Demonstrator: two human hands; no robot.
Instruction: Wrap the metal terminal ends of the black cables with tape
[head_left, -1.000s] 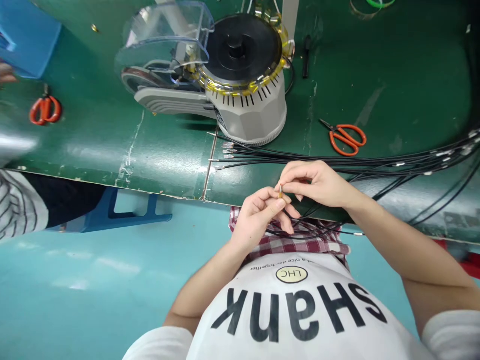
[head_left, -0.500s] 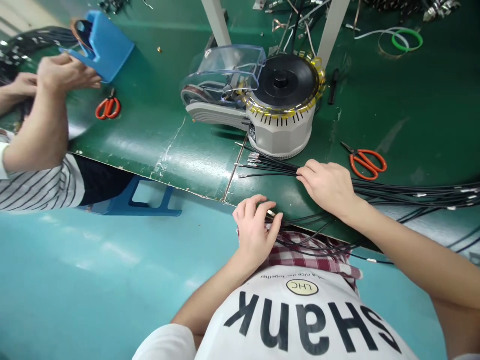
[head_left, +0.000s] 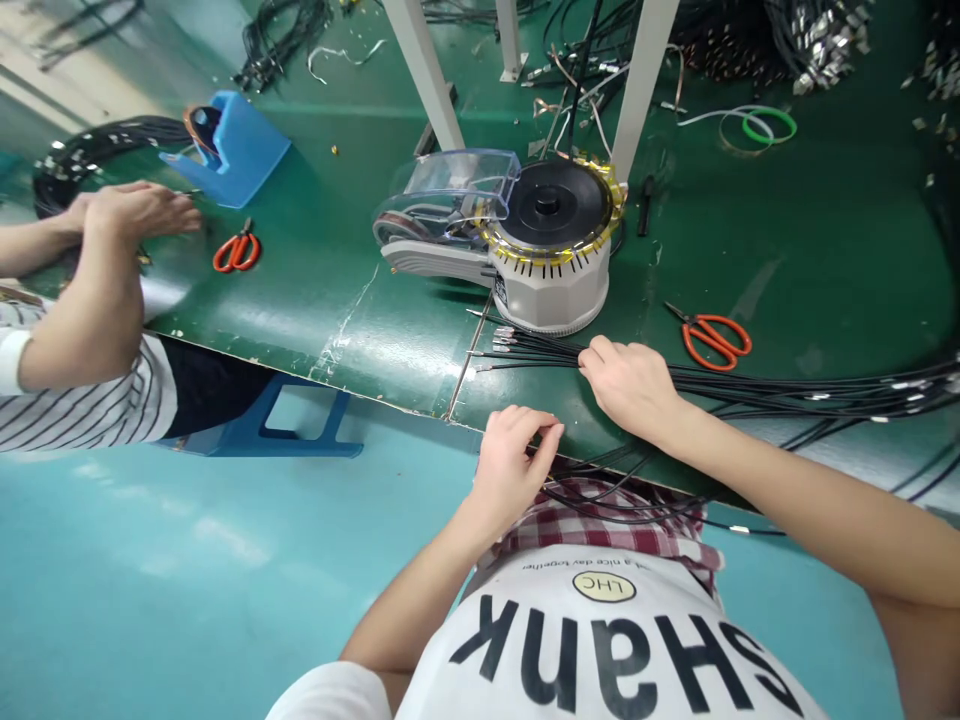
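Note:
My right hand [head_left: 628, 385] is closed around a bundle of black cables [head_left: 757, 385] lying along the front of the green table. The bundle's metal-tipped ends [head_left: 504, 340] stick out to the left of my fingers, fanned slightly. At the table's front edge, my left hand [head_left: 517, 455] has thumb and fingers drawn together in a pinch. Whatever lies between those fingertips is hidden. Loose black cables [head_left: 600, 510] hang over the edge beside it, across my checked cloth.
A round tape dispenser [head_left: 555, 285] stands behind the cable ends. Orange-handled scissors [head_left: 716, 342] lie right of it, near a black pen [head_left: 645, 205]. Further left are other scissors [head_left: 237, 250], a blue tape holder [head_left: 251, 155] and a co-worker's hands [head_left: 139, 212].
My left fingers have come together from a looser spread, and the metal tip seen by them is now hidden. My right hand keeps its hold. The view has shifted, showing more table at the back.

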